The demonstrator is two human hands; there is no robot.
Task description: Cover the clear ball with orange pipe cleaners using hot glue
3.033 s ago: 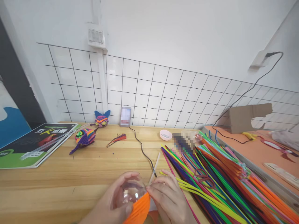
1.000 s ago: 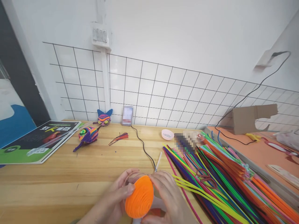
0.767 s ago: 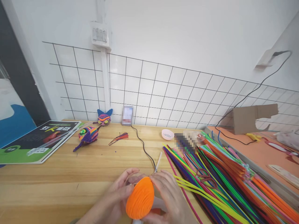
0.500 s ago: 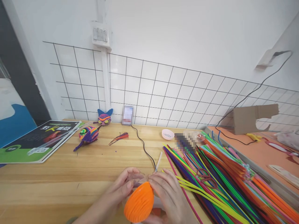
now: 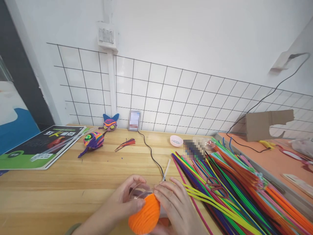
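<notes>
An orange egg-shaped piece with a ridged, fuzzy-looking surface (image 5: 144, 217) is held between my hands at the bottom middle. My left hand (image 5: 124, 202) grips its upper left side, the thumb pressed on the orange surface. Beside the left fingers, a clear, thin-edged plastic part (image 5: 139, 192) shows behind the orange piece; its full shape is hidden. My right hand (image 5: 172, 202) closes round the right side, fingers laid over the top edge. Just beyond the right fingers, a white stick (image 5: 166, 169) juts up, with a black cable (image 5: 154, 157) running to it.
Colourful pipe cleaners (image 5: 234, 192) spread over the right, with red-handled scissors (image 5: 216, 187) on them. Behind stands a pink bowl (image 5: 176, 141) of small pieces. Two striped figures (image 5: 94, 142), a bundle of threads (image 5: 126, 143) and a magazine (image 5: 49, 147) lie further left.
My left thumb has moved right and down onto the orange piece, and my left fingers have lifted apart, showing more of the clear part. The orange piece has shifted slightly lower.
</notes>
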